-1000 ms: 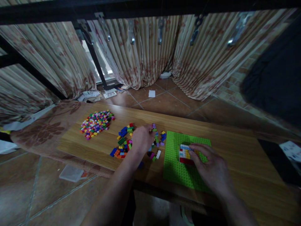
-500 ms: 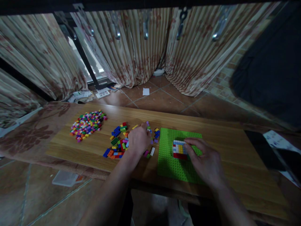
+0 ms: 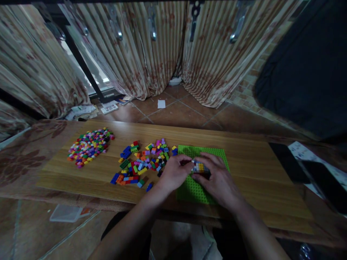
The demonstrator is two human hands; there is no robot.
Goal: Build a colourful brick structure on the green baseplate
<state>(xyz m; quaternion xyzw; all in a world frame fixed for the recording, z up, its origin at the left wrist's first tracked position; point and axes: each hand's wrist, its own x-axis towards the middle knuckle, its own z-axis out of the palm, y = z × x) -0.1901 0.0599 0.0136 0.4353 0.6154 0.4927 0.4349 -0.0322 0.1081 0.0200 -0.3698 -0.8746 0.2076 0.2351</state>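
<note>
A small block of joined toy bricks [image 3: 200,167], with white, light-blue and yellow studs showing, is over the green baseplate [image 3: 187,193]. My right hand [image 3: 218,178] grips this block from the right, with thumb and fingers around its edges, and covers part of it. My left hand [image 3: 175,172] comes in from the left with its fingers pinched at the block's left edge. What lies in that pinch, a small pale piece perhaps, is too small to tell.
Loose bricks [image 3: 142,168] of many colours lie scattered left of the baseplate. A denser pile of small bricks [image 3: 90,146] covers the table's far left. On the right are a black phone-like slab [image 3: 324,182] and a printed sheet [image 3: 303,150]. The wooden table's [image 3: 257,180] front edge is near my legs.
My left hand has moved right, from the loose bricks to the brick block. My right hand has shifted its grip around the block. The camera view has turned slightly right.
</note>
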